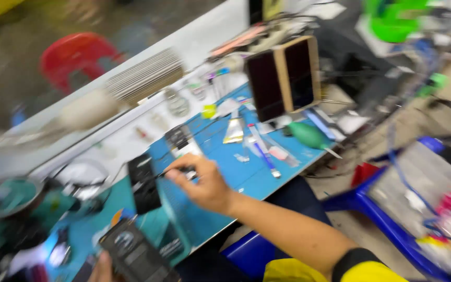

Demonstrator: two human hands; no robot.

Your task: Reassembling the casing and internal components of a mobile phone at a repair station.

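Note:
The view is blurred by motion. My right hand (204, 183) reaches over a blue work mat (246, 172) and pinches a thin dark tool (176, 170), its tip next to a black flat device (144, 183) lying on the mat. My left hand (102, 267) shows only partly at the bottom edge, gripping a dark phone-like device (131, 256) tilted up off the table.
A wooden box with dark panels (285, 75) stands at the back of the mat. A green rubber blower (309, 136), small tools and a tube lie nearby. A red stool (76, 55) is beyond the table; a blue stool (387, 224) with clutter is at right.

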